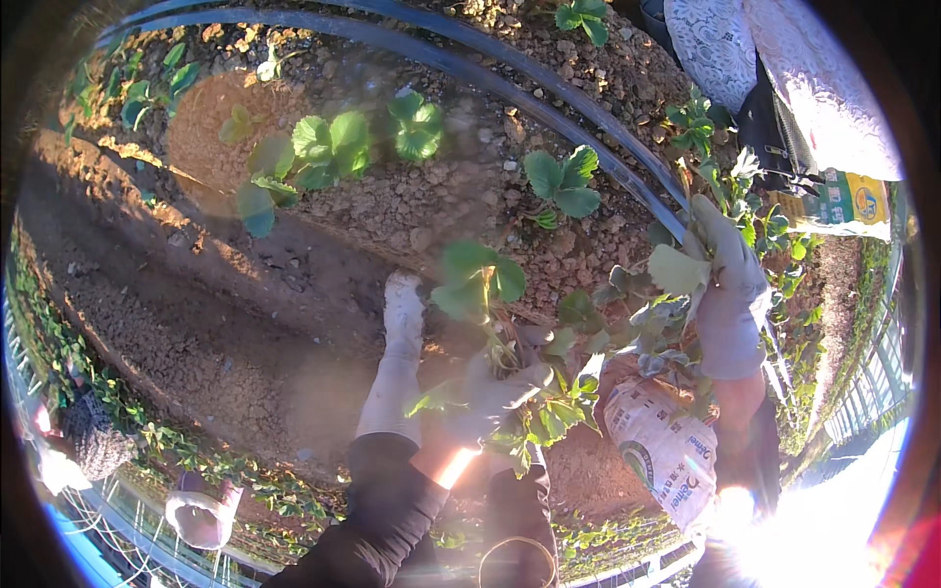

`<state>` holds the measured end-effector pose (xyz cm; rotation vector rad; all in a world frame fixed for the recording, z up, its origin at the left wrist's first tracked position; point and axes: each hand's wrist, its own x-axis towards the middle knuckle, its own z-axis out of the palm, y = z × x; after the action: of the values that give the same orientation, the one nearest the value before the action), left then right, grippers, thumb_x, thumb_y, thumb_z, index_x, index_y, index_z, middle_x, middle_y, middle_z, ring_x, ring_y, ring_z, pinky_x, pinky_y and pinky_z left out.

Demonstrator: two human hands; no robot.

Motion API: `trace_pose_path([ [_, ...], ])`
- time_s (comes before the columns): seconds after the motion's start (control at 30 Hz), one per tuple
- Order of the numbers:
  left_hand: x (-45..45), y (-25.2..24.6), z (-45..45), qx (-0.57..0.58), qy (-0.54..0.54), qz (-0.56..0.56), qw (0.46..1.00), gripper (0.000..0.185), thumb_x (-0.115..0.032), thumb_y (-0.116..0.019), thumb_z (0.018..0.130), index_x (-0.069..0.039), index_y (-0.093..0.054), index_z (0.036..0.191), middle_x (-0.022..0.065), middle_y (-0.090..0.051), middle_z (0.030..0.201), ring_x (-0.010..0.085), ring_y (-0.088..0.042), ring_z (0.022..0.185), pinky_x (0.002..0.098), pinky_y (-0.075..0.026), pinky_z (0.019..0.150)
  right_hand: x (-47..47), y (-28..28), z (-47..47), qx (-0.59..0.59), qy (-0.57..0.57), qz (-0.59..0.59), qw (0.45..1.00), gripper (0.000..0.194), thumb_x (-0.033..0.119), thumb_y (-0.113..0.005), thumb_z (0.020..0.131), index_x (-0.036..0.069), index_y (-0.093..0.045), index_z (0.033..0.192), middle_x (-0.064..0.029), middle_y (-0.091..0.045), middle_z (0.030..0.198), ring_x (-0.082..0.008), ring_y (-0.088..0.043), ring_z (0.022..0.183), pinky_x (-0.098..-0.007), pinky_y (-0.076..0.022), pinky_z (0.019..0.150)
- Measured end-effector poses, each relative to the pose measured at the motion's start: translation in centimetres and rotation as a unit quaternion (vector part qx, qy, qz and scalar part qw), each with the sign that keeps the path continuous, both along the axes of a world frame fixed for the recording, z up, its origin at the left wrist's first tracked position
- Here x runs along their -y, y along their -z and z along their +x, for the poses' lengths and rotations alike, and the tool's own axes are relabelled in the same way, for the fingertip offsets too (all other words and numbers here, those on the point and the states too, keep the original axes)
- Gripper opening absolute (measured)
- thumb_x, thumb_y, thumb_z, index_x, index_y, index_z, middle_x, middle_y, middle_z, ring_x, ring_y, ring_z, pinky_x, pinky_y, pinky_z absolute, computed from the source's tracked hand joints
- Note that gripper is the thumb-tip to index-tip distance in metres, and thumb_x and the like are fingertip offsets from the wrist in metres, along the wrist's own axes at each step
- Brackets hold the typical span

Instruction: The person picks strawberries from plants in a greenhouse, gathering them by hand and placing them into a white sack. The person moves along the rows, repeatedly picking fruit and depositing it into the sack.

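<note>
My left hand (503,386), in a pale glove, grips a bunch of strawberry seedlings (500,353) by their stems. Green leaves stick out above and below the fist. My right hand (728,294), also gloved, reaches to the drip hoses (588,147) at the edge of the soil bed. A pale strawberry leaf (678,272) lies against its thumb side; whether the fingers pinch it or a hose is hidden. Between my hands, drooping strawberry leaves (654,331) hang over a white printed sack (665,456).
Strawberry plants (331,147) stand in the crumbly soil bed (441,198). A furrow (220,309) runs beside it, where my white boot (401,323) stands. A person in a lace garment (713,51) is at upper right, near a green-and-yellow bag (845,202). Sun glare covers the lower right.
</note>
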<state>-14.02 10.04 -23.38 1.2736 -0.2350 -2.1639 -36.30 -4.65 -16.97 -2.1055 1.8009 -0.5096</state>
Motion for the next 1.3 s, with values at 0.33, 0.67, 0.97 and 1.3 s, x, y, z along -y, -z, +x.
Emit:
trace_pose_path([
  [0.33,-0.1,-0.7,-0.4,-0.052,0.007,0.016,0.998,0.034,-0.007,-0.059,0.086,0.001,-0.05,0.118,0.0036,-0.056,0.1,0.008,-0.052,0.082,0.0245,-0.045,0.068,-8.4,-0.6,8.4,0.103,-0.045,0.459,0.881,0.075,0.006,-0.061,0.078,0.003,-0.021,0.142,-0.0172,-0.062,0.108,-0.0296,-0.064,0.091,-0.0363,-0.0523,0.071],
  [0.67,0.2,-1.4,-0.9,-0.092,0.038,0.079,0.992,0.049,-0.018,-0.066,0.081,-0.001,-0.047,0.123,0.0065,-0.057,0.113,0.0158,-0.058,0.096,0.0282,-0.05,0.079,-10.0,-0.5,7.3,-0.04,-0.075,0.554,0.828,0.088,0.022,-0.058,0.079,-0.001,-0.002,0.144,-0.0197,-0.058,0.11,-0.0352,-0.062,0.087,-0.042,-0.0507,0.07],
  [0.97,-6.4,6.9,-0.8,0.013,0.007,0.16,0.987,0.03,-0.02,-0.049,0.093,-0.004,-0.047,0.118,0.0081,-0.056,0.104,0.0162,-0.056,0.089,0.0303,-0.048,0.076,-9.7,-1.6,5.2,-0.014,-0.084,0.447,0.89,0.063,0.025,-0.056,0.084,0.007,-0.033,0.139,-0.0153,-0.062,0.095,-0.027,-0.063,0.071,-0.035,-0.0501,0.062],
  [1.3,-2.0,2.3,-2.8,0.082,-0.049,0.086,0.992,0.017,-0.007,-0.058,0.084,-0.005,-0.059,0.101,-0.0006,-0.057,0.076,0.0081,-0.053,0.064,0.0214,-0.044,0.058,-5.4,2.1,-2.4,0.119,-0.041,0.228,0.966,0.037,0.019,-0.057,0.086,0.007,-0.055,0.121,-0.0113,-0.061,0.113,-0.0326,-0.057,0.1,-0.0392,-0.0473,0.085],
])
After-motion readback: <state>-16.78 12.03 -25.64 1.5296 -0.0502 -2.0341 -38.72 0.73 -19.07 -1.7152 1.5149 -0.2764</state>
